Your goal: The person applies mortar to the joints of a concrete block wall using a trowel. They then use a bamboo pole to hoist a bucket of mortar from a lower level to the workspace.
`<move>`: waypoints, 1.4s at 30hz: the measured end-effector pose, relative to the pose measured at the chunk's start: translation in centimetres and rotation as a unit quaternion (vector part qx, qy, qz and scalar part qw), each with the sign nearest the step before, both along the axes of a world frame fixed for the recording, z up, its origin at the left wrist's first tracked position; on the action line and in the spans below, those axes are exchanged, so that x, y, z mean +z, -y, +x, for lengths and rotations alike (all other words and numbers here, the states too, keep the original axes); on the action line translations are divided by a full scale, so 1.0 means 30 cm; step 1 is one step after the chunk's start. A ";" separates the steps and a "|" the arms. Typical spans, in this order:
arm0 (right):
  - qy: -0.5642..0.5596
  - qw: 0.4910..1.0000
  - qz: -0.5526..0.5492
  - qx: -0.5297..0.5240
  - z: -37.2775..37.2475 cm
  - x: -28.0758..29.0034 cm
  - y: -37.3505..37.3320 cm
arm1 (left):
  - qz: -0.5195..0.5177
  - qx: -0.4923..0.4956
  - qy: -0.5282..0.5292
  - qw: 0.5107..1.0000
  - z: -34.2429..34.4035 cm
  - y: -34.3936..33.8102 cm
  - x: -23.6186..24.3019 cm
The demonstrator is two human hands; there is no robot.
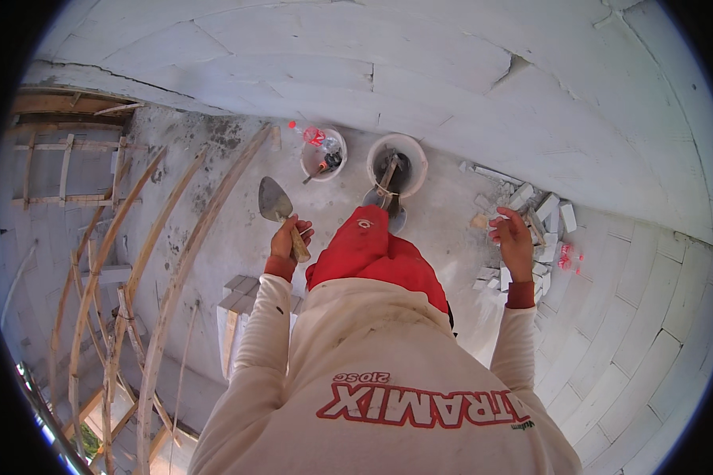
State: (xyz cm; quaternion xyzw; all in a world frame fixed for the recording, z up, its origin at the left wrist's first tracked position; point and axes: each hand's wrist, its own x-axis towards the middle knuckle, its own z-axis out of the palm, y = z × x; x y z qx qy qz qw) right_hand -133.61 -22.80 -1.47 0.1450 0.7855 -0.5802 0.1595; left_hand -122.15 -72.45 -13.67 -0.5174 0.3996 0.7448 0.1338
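My left hand is closed around the wooden handle of a trowel. Its grey, rounded-triangular metal blade points up and away, over the concrete floor. Out to the right, my right hand is raised with its fingers loosely bent and apart, and nothing shows in it. Ahead, between the hands, a pale bucket has dark metal tools in and against it. A smaller white bucket to its left holds a red-labelled plastic bottle and a tool with a dark and orange handle.
A pale block wall rises ahead and curves round to the right. Broken light blocks lie in a heap beyond my right hand, with a plastic bottle beside them. Long wooden poles stand at left. Grey blocks sit near my left forearm.
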 end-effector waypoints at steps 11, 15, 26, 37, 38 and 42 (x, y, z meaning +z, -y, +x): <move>-0.003 0.992 0.081 0.098 -0.010 -0.019 -0.001 | -0.029 0.064 -0.035 0.997 -0.045 0.142 0.000; -0.019 0.989 0.099 0.112 -0.068 -0.013 0.069 | -0.020 0.070 -0.018 0.997 0.008 0.245 0.000; -0.044 0.989 0.102 0.092 -0.260 -0.030 0.684 | -0.030 -0.002 0.031 0.999 -0.188 0.728 -0.027; 0.007 0.980 0.154 -0.122 0.108 -0.127 1.025 | -0.116 -0.541 0.102 0.827 -0.732 1.124 -0.296; -0.030 0.964 0.223 -0.140 0.197 -0.188 1.038 | -0.123 -0.583 0.103 0.796 -0.764 1.132 -0.326; 0.186 0.922 0.153 -0.305 0.581 -0.282 1.049 | -0.158 -0.760 0.069 0.627 -0.865 0.948 -0.283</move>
